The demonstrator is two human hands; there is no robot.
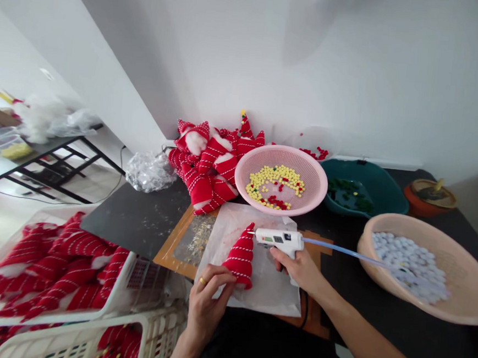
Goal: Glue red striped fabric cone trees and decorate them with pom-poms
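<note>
Head view: red striped cone (240, 259) lies on a white sheet (224, 227) on the table, tip pointing away from the wearer, wide end near. Left hand (209, 295) has its fingers bent and close together, closed on the cone's lower left edge, probably to steady it and leave the upper part free. Right hand (297, 267) is wrapped round the handle of a white glue gun (278, 239), fingers clamped; gun points left so its nozzle comes right by the cone's tip. Sheet likely guards the table from glue. Pink basket (312, 171) with yellow pom-poms (272, 173) and some red ones sits just beyond the sheet, presumably for easy reach. Blue-tinted glue stick (333, 247) trails from the gun's back toward a peach basin (467, 274) of white balls, seemingly clear of the left hand's side.

Hard to see: nozzle contact with the cone, can't tell; any glue bead, too small. Left thumb's grip is mostly hidden behind the fingers; trigger is covered by the right hand. Dark green bits in the green basin (390, 196) are indistinct. Crate (130, 275) of red striped pieces at lower left is cut off by the frame.
</note>
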